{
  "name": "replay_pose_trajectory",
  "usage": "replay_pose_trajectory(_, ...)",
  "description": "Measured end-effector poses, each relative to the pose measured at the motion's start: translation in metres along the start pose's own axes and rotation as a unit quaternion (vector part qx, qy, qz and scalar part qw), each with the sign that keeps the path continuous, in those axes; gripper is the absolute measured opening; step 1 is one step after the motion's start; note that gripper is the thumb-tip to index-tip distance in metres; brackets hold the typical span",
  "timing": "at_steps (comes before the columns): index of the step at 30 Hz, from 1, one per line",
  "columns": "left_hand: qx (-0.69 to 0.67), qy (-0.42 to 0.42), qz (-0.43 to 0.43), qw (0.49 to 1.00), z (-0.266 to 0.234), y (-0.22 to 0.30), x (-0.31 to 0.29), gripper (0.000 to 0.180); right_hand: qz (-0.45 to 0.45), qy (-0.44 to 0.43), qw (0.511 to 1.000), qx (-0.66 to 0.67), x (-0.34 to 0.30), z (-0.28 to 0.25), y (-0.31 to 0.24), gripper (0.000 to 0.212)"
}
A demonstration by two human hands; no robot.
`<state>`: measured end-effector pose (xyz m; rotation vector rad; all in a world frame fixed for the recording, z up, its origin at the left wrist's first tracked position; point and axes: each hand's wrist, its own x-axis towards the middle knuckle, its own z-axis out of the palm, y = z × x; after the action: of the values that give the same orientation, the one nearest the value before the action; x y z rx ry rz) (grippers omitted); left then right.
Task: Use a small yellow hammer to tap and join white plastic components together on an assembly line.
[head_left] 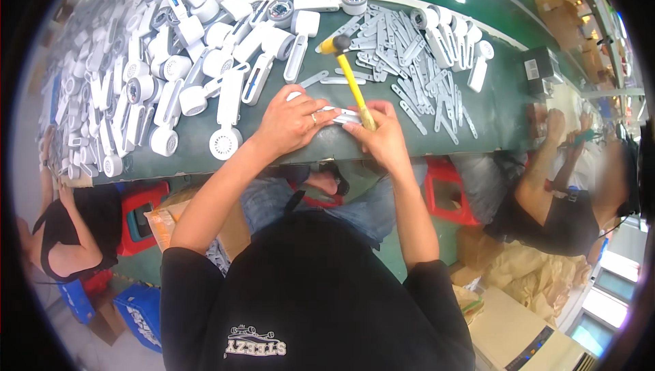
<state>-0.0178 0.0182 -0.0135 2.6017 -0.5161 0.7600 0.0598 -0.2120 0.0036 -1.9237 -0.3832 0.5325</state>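
Observation:
My left hand (295, 122) is closed over a white handheld device (346, 116), which lies at the table's near edge, mostly hidden under the fingers. My right hand (383, 137) grips the hammer (352, 83) low on its yellow handle. The hammer's yellow and black head points up and away, over the table. The right fingers also reach the right end of the white piece. Just beyond my hands lie a few loose grey strips (315, 78), flat, narrow and rounded at the ends.
White handheld devices with round grilled heads (225, 141) heap up on the left of the green table (300, 154). Grey strips (409, 50) pile at centre right, beside a row of white devices (481, 64). People sit on both sides, near red stools (450, 193) and cardboard boxes (525, 330).

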Motion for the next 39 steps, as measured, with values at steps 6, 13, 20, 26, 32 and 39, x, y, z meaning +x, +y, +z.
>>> replay_pose_trajectory(6, 0.015, -0.002, -0.013, 1.0, -0.002, 0.004, 0.0, 0.024, 0.06, -0.021, 0.995, 0.075, 0.004, 0.002, 0.002, 0.038)
replay_pose_trajectory(13, -0.084, -0.076, -0.087, 0.99, -0.008, 0.002, 0.005, 0.021, 0.054, -0.082, 0.978, 0.182, 0.005, -0.003, 0.022, 0.047)
replay_pose_trajectory(20, -0.031, -0.002, 0.009, 0.999, -0.006, 0.007, -0.001, 0.02, 0.062, -0.065, 0.974, 0.206, 0.003, -0.005, 0.022, 0.047)
replay_pose_trajectory(26, 0.096, 0.049, 0.158, 0.982, -0.037, 0.038, 0.019, 0.028, 0.044, -0.074, 0.971, 0.225, 0.0, -0.005, 0.017, 0.046)
replay_pose_trajectory(32, -0.257, 0.122, -0.308, 0.908, -0.044, 0.03, 0.019, 0.02, 0.088, -0.058, 0.978, 0.18, -0.001, -0.004, 0.012, 0.039)
replay_pose_trajectory(39, -0.306, 0.129, -0.413, 0.848, -0.045, 0.028, -0.022, 0.021, 0.083, -0.043, 0.98, 0.174, -0.003, -0.001, 0.014, 0.035)
